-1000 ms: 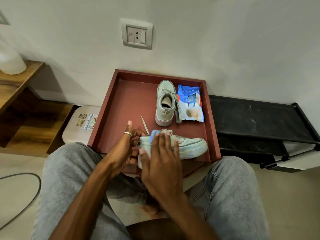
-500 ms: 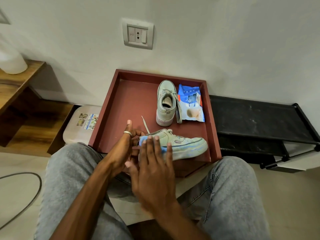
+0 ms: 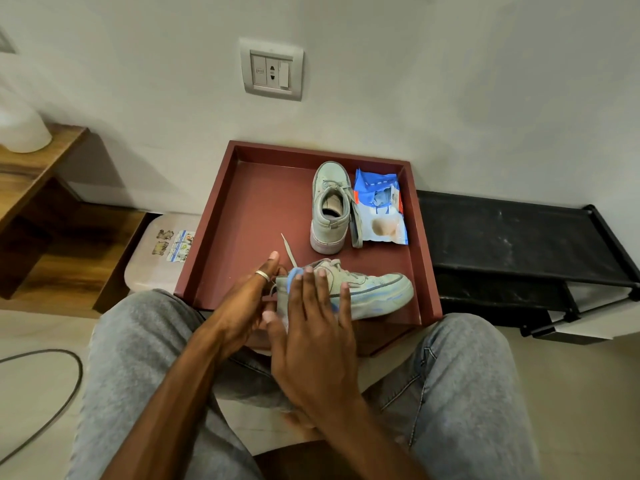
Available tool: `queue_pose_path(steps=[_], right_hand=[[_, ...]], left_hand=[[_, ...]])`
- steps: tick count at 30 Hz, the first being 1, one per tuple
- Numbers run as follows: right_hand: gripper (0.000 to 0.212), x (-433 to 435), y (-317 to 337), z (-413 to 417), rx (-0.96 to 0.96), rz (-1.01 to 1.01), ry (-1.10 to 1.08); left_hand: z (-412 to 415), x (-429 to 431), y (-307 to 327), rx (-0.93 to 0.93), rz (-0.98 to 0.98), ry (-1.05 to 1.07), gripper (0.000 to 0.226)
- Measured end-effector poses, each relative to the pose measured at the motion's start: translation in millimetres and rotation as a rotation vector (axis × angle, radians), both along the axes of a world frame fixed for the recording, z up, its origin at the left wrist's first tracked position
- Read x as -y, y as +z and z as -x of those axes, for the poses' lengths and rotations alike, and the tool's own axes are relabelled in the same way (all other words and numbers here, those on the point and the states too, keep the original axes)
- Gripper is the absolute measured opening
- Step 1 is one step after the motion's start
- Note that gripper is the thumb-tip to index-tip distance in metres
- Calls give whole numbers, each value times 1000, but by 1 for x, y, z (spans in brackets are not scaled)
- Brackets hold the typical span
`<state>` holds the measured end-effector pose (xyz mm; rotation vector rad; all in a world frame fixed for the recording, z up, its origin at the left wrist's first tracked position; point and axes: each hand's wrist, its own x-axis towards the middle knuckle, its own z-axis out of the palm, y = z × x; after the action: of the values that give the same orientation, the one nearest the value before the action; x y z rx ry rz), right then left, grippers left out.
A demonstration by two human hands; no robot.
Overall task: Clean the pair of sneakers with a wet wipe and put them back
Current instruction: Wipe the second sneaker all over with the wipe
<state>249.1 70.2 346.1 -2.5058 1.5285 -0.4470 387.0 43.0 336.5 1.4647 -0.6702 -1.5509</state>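
A pale grey-green sneaker (image 3: 377, 289) lies on its side at the front of a dark red tray (image 3: 242, 216), toe to the right. My left hand (image 3: 247, 299), a ring on one finger, grips its heel end. With straight fingers my right hand (image 3: 311, 317) presses a blue wet wipe (image 3: 294, 277) flat against the sneaker's side; most of the wipe is hidden under the fingers. The second sneaker (image 3: 330, 206) stands upright at the back of the tray, heel toward me. A blue pack of wipes (image 3: 379, 211) lies just right of it.
A low black shoe rack (image 3: 512, 237) stands right of the tray against the wall. A white box with stickers (image 3: 156, 258) sits at the tray's left, and beyond it a wooden shelf (image 3: 38, 188). My knees in grey jeans frame the tray's front. A cable (image 3: 41, 403) lies on the floor at left.
My right hand, pressing the wipe, slid left toward the heel and has now come back up and right along the sneaker's side. The left hand and the sneaker stayed put.
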Motion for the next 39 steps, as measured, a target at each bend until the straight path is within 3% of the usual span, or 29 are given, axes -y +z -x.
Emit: queue_pose_path(steps=[5,9,13,19,25,30,36,39], right_hand=[[72,44,-9,28,-139,-12,-157],[70,32,-7,20,-66,-32,-133],[65,7,-4,9,-52,13,0],[69,42,-11,35,-123,-31,-202],[63,11,-6,12,-50,6,13],[67,46,-12,41,-118,-36,-217],[64,7,-4,8,-48,3,0],[65,26,-11,29,-129,10,-128]], left_hand=[[2,0,2,-23,18,-1,58],[3,-1,0,2,58,-21,34],[0,-1,-1,-2,72,-26,37],[5,-1,-2,1,83,-30,25],[-3,-3,-6,-36,102,-15,21],[1,-4,-6,-17,106,-30,25],[-1,-3,-6,-27,119,-20,25],[-5,-3,-10,3,116,-6,24]])
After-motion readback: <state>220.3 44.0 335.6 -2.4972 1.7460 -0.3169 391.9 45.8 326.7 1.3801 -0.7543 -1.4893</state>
